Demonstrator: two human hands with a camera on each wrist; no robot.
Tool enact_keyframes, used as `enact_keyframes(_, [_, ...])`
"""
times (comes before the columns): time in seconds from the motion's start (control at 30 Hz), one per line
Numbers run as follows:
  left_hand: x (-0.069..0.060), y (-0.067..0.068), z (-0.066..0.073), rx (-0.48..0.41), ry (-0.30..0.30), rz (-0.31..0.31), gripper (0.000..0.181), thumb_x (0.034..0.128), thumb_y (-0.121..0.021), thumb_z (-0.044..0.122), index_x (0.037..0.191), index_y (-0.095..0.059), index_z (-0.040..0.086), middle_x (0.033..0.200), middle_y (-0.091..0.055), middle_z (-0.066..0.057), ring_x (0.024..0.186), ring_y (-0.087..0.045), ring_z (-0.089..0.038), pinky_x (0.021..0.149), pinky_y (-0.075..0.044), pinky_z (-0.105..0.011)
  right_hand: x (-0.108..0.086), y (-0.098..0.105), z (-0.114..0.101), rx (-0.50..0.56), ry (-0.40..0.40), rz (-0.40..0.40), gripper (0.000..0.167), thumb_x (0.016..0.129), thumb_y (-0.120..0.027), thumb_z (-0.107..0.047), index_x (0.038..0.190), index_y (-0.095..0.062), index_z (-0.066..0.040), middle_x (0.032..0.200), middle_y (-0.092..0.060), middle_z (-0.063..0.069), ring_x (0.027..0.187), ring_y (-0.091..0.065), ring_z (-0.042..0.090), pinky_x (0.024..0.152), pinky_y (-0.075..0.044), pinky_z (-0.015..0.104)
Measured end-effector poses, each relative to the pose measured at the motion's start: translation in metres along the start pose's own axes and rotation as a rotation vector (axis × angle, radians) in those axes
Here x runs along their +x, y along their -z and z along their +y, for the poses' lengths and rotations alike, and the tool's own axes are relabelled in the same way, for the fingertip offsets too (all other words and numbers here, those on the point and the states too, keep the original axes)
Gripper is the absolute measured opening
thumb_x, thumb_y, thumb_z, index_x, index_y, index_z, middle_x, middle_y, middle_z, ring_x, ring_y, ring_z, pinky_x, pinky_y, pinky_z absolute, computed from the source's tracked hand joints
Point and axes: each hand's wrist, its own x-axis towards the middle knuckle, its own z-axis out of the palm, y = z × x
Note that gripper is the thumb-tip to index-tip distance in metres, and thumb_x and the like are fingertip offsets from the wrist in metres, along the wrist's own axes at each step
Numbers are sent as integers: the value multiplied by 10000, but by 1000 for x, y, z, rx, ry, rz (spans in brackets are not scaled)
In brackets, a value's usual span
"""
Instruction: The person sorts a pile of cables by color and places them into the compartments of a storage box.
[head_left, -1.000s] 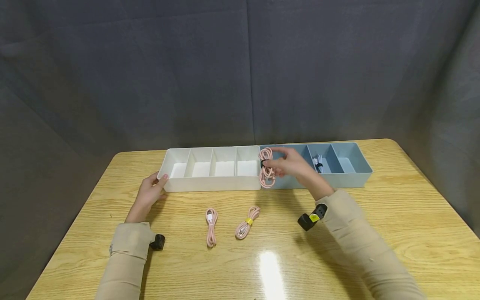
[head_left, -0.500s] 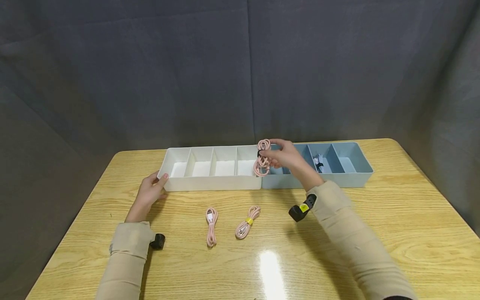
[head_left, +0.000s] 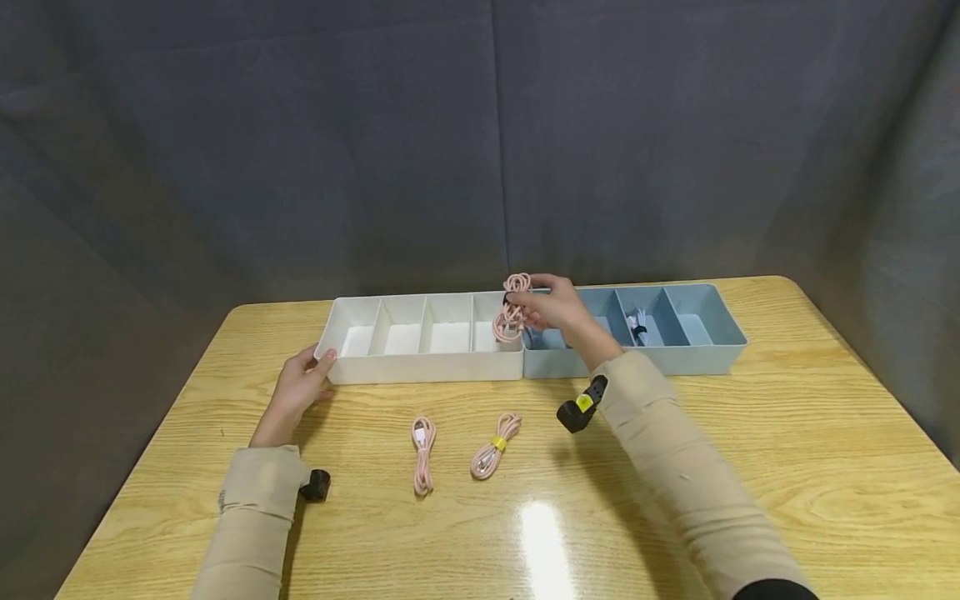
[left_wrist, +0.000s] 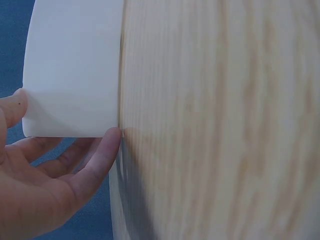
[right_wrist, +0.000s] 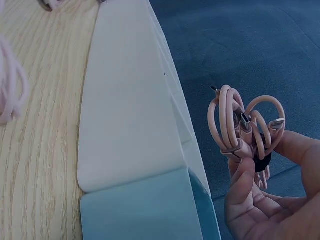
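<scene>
My right hand point(head_left: 558, 307) pinches a coiled pink charging cable point(head_left: 512, 315) bound by a black strap. The bundle hangs over the rightmost compartment of the white divided box point(head_left: 427, 367), close to where it meets the blue divided box point(head_left: 637, 361). Metal plugs stick out of the coil point(right_wrist: 232, 120) in the right wrist view. At the white box's left end, my left hand point(head_left: 297, 385) grips the corner, thumb at the rim and fingers against the end wall point(left_wrist: 75, 70). Lying in front of the boxes are a pink cable point(head_left: 423, 467) and another with a yellow tie point(head_left: 495, 447).
In one compartment of the blue box lies a pale cable point(head_left: 639, 327) with a black strap. Both boxes stand end to end near the back of the wooden table point(head_left: 360, 542). Behind them hangs a dark curtain point(head_left: 375, 150).
My right hand has carried the black-strapped cable left and slightly up, from before the blue box's left end to over the white box's right compartment. The left hand stays put.
</scene>
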Motion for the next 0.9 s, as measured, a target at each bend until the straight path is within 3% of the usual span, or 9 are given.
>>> enact_keyframes(0.07, [0,1,0,-6,-2,0,584,986,-356,326,1419,-211,-36,1306,-326,-276,1172,-371,-382,827,-517,-366,1,-3,-1,33,3,-4,574,839,-658,-202,1332,-413,-37,652,-542,-1,510,-520,90,477,-462,210])
enact_keyframes(0.2, [-2,1,2,-9,11,-1,588,985,-352,332,1425,-198,-27,1317,-319,-272,1179,-363,-376,844,-508,-373,5,-9,-1,70,-22,1,580,831,-667,-184,1327,-406,-33,637,-553,-4,494,-533,83,532,-504,245])
enact_keyframes(0.3, [-2,0,3,-8,22,-4,595,983,-349,343,1429,-191,-20,1331,-310,-270,1187,-361,-377,855,-502,-377,6,-13,-1,64,-44,33,599,824,-678,-197,1333,-400,-50,658,-560,0,488,-536,79,597,-533,292])
enact_keyframes(0.53, [-1,-2,5,-1,22,2,578,990,-338,328,1424,-202,-29,1338,-305,-275,1182,-369,-386,866,-494,-394,8,-18,2,52,-18,74,602,823,-680,-194,1329,-398,-34,654,-564,3,471,-539,68,499,-497,225])
enact_keyframes(0.9, [0,-3,4,4,8,4,575,988,-348,325,1419,-218,-34,1313,-328,-277,1167,-385,-386,837,-512,-375,9,-17,11,-32,-4,86,598,842,-649,-160,1343,-377,20,659,-568,54,495,-529,95,514,-515,260])
